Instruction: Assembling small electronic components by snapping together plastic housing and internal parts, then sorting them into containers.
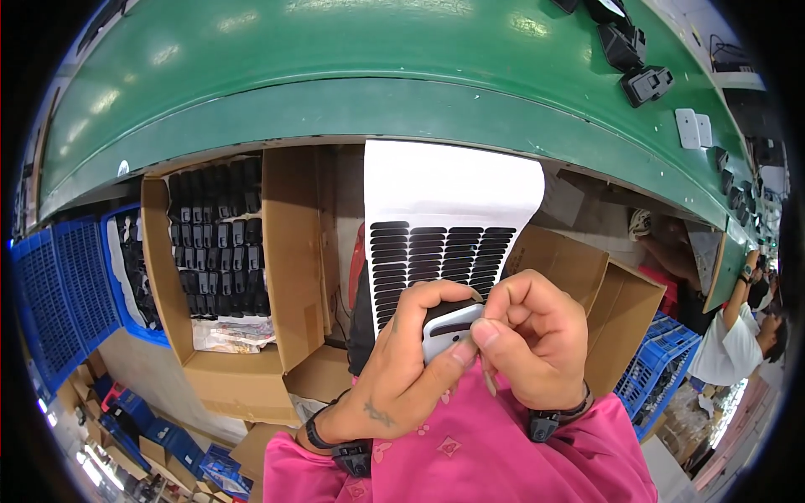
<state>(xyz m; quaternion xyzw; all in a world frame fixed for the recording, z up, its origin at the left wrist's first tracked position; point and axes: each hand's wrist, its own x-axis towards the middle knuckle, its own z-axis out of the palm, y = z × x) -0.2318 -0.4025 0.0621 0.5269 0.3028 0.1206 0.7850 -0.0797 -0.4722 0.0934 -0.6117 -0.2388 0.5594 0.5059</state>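
Left hand point(401, 369), right hand point(541, 339); one white-and-black case point(439, 344) between, near centre.
Left grips case; right pinched at its edge, cannot tell on what. Farther: one white sheet point(453, 180), four sticker columns point(459, 251), one green table point(319, 50); grey floor point(172, 381) left.

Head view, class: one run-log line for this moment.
left hand: holds white-faced device; right hand: thumb at device's right edge; white sheet: beyond hands; open carton: black parts inside

Left grip point(402, 352) curled, thumb point(449, 362) extended — right grip point(541, 348) close beside it, fingers point(537, 293) bent.
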